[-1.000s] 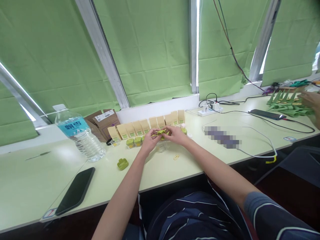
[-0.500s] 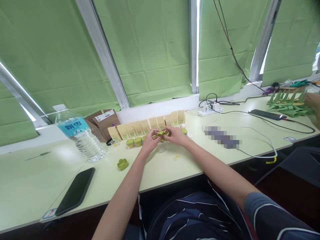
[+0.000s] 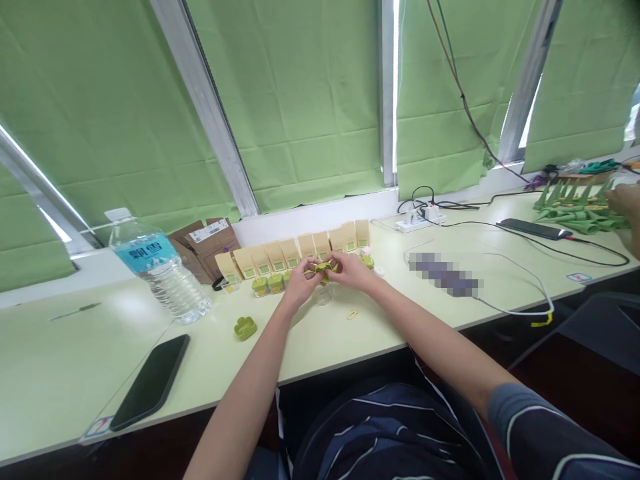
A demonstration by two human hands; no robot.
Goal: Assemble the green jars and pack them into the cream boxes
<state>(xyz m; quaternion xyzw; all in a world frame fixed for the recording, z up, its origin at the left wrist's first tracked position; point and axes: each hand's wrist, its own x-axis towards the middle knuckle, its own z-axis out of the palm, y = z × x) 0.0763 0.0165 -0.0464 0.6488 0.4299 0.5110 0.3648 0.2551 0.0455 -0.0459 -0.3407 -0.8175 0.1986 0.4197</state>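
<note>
Between my left hand (image 3: pixel 304 281) and my right hand (image 3: pixel 349 269) is a small olive-green piece with a scalloped edge (image 3: pixel 325 267), pinched by the fingers of both. Just below it, a clear plastic container (image 3: pixel 325 295) stands on the table. A similar green flower-shaped piece (image 3: pixel 245 328) lies to the left of my left forearm. Right of the container lies a small flat yellow piece (image 3: pixel 353 314). Behind my hands runs a row of small clear boxes with green contents (image 3: pixel 268 285), partly hidden by my hands.
Beige cards (image 3: pixel 290 252) stand in a row at the back. To the left are a water bottle (image 3: pixel 160 267), a cardboard box (image 3: pixel 213 243) and a black phone (image 3: pixel 151 382). A power strip (image 3: pixel 420 220), cables and another phone (image 3: pixel 534 229) lie right. Another person's hand (image 3: pixel 625 207) is near green cones (image 3: pixel 573 207).
My hands stay in nearly the same place, still holding the green piece. The other person's hand at the far right has shifted slightly.
</note>
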